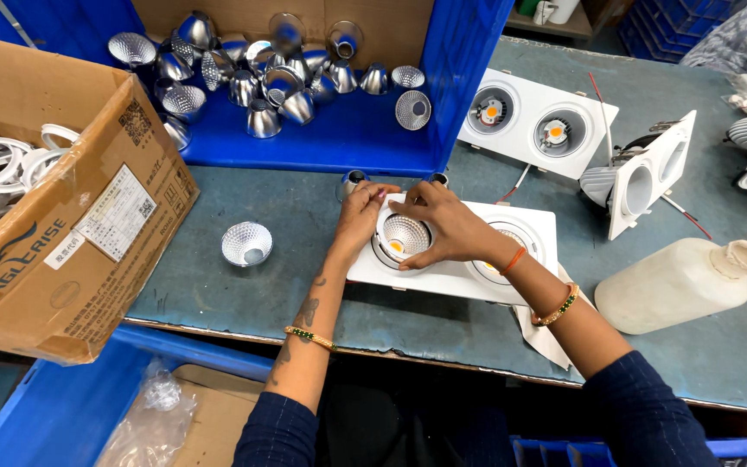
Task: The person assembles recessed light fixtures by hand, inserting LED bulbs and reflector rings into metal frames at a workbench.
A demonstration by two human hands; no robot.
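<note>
On fixture, left hand and right hand grip reflector; press evenly, keep level.

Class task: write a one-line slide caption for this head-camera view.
Left hand and right hand press a silver reflector into a white twin downlight frame.

Both hands seat a reflector in a white fixture.
</note>
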